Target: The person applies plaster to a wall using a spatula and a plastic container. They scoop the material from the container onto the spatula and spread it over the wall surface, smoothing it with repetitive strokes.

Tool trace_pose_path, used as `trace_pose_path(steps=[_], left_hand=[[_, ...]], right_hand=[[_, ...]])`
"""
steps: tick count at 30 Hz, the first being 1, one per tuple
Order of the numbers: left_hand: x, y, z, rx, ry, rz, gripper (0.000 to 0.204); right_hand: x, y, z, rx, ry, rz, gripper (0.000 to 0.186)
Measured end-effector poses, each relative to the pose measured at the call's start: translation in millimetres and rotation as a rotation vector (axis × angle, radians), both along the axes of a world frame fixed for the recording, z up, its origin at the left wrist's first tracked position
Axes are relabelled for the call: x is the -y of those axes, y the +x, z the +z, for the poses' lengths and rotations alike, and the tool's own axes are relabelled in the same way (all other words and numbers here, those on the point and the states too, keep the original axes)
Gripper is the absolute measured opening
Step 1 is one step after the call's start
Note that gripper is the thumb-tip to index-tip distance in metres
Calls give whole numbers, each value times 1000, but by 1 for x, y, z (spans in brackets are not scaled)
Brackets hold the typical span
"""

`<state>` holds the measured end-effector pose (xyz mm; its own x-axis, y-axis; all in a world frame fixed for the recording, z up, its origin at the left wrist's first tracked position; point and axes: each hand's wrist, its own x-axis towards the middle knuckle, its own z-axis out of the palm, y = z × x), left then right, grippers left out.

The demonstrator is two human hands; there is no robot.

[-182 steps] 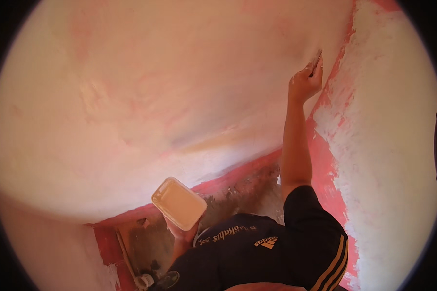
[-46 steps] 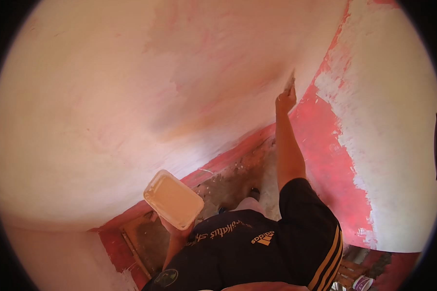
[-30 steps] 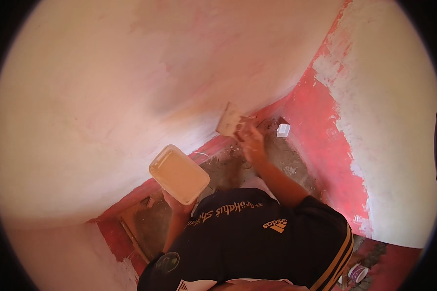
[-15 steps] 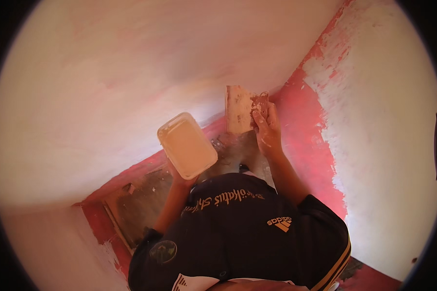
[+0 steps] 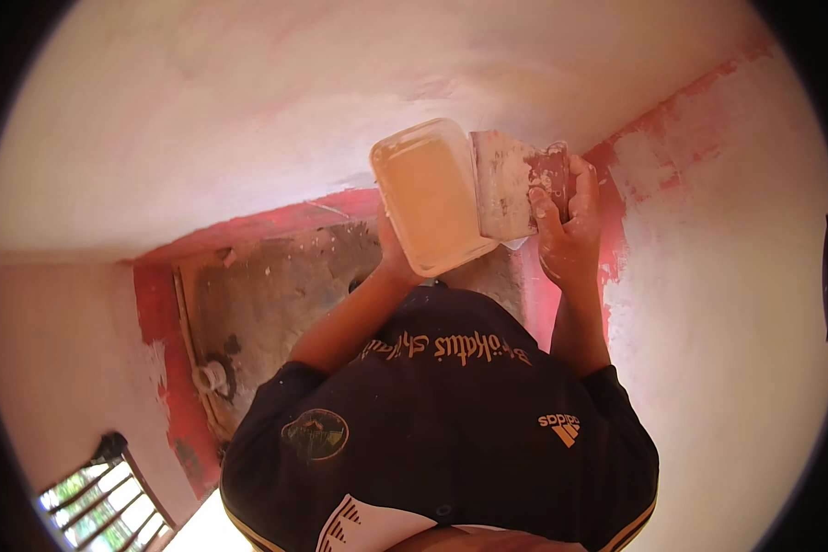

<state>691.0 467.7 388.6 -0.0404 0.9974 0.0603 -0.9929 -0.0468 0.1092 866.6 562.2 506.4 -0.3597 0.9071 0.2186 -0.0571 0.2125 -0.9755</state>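
At the lower left, a window (image 5: 106, 501) is being crossed by dark bars, and greenery is being shown between them. Above it, the left wall (image 5: 60, 340) is being edged on its right by a ragged red band (image 5: 156, 308). Just beside that band, a pale round object (image 5: 210, 377) is being seen on the stained floor (image 5: 281, 294); its kind cannot be told. Over the floor, the front wall (image 5: 276, 138) is being covered in pale, blotchy pink and white.

Near the middle, the tub (image 5: 432, 198) is being held up and tilted by the left hand (image 5: 393, 252) at its lower left side. The left fingers are being hidden by the tub, so how widely they are spread cannot be told. Pale orange material is being shown inside. Below, a dark shirt (image 5: 442, 386) is being worn.

The tub's right rim is being overlapped by the smeared blade of the scraper (image 5: 506, 189); whether they are touching cannot be told. The scraper's handle is being pinched by the right hand (image 5: 569, 235), thumb in front, fingers closed behind. Farther right, the right wall (image 5: 727, 276) is being bordered by patchy red.
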Motion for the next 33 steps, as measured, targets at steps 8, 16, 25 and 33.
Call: trace_pose_path(steps=[8,16,25,33], left_hand=[[24,-2,-9,-160,-170,145,68],[29,-9,8,-307,-331,131,71],[55,10,-39,-119,-133,82,74],[66,5,-42,-54,-181,46,75]], right_hand=[[25,-57,-12,544,406,-9,41],[38,-74,-23,516,341,78,41],[80,-67,-51,520,237,282,50],[73,-69,-97,283,-37,320,53]])
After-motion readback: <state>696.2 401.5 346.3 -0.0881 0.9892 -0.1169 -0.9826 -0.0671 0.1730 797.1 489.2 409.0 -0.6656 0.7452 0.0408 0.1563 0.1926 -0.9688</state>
